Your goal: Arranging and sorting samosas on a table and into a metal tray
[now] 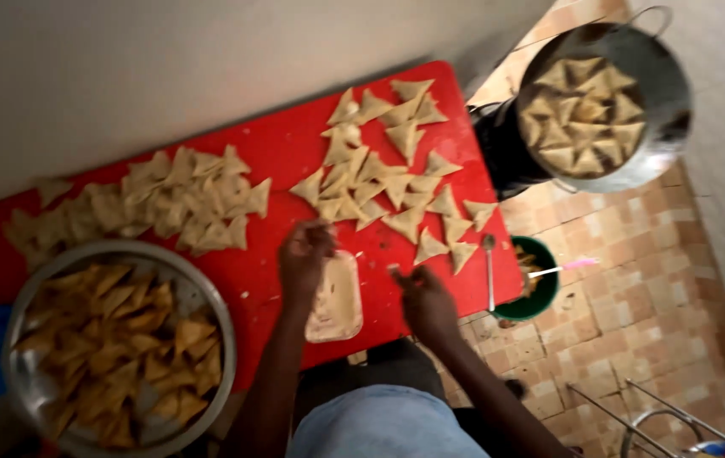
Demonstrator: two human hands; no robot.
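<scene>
Tiled floor surrounds our red bench (277,153). Our left hand (305,254) pinches a pastry piece over the paste tray (337,301); right hand (426,301) fingers curl, grip unclear. Crowded raw samosas (379,182) could get knocked off.

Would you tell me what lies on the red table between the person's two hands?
In the head view, a pale flat pastry sheet lies on the red table, between the left hand and the right hand.

A: Head camera position?
B: Single view, worn high, looked steeply down, fairly near, on the red table (277,153).
A: Frame layout?
B: Tiled floor (634,280) at three o'clock; wall at eleven.
</scene>
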